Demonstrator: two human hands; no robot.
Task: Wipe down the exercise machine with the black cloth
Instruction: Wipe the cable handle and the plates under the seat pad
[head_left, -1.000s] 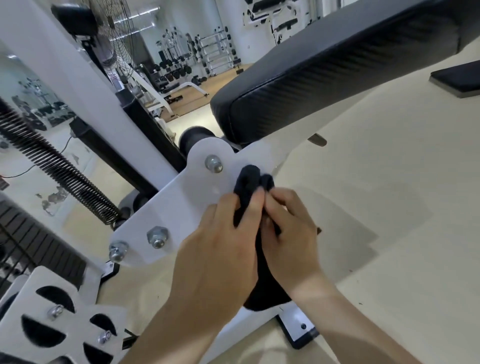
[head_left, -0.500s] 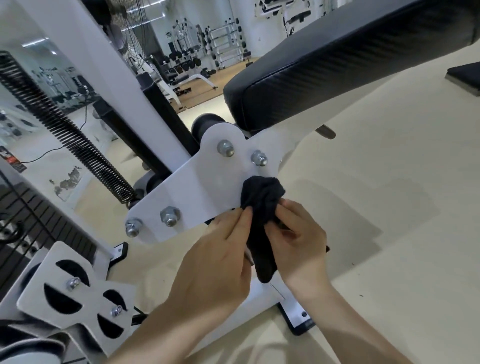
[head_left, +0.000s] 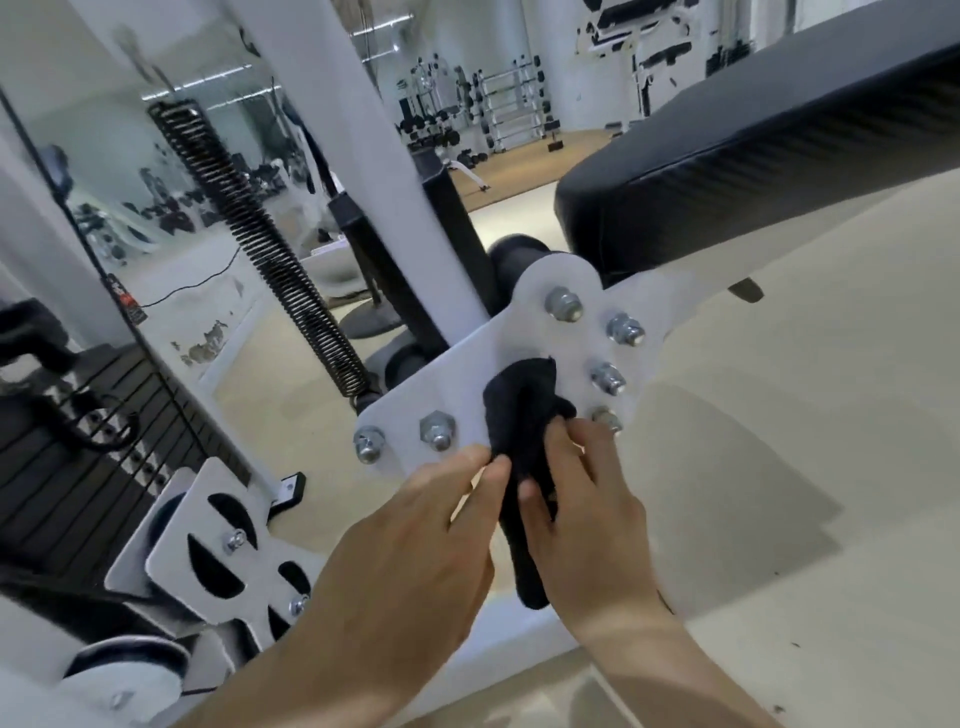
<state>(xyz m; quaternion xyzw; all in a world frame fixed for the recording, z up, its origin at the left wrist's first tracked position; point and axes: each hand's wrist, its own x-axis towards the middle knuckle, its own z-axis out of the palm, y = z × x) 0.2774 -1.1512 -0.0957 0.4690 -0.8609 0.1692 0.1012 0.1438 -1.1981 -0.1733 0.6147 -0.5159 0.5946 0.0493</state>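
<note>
The black cloth (head_left: 522, 415) is bunched against the white bolted bracket plate (head_left: 470, 374) of the exercise machine, under its black padded seat (head_left: 753, 171). My left hand (head_left: 410, 561) pinches the cloth's left edge with its fingertips. My right hand (head_left: 587, 514) grips the cloth from the right, thumb across it, and a tail of cloth hangs down between both hands. Several steel nuts stud the plate around the cloth.
A white upright post (head_left: 363, 135) and a black coil spring (head_left: 270, 249) stand left of the plate. A slotted white plate (head_left: 208, 551) and a black weight stack (head_left: 67, 467) lie lower left. Pale floor (head_left: 805, 415) spreads right; a mirror shows dumbbell racks.
Both hands slid the cloth down the plate and away from the upper bolts, which now show bare. My view has shifted, with the plate further right in frame.
</note>
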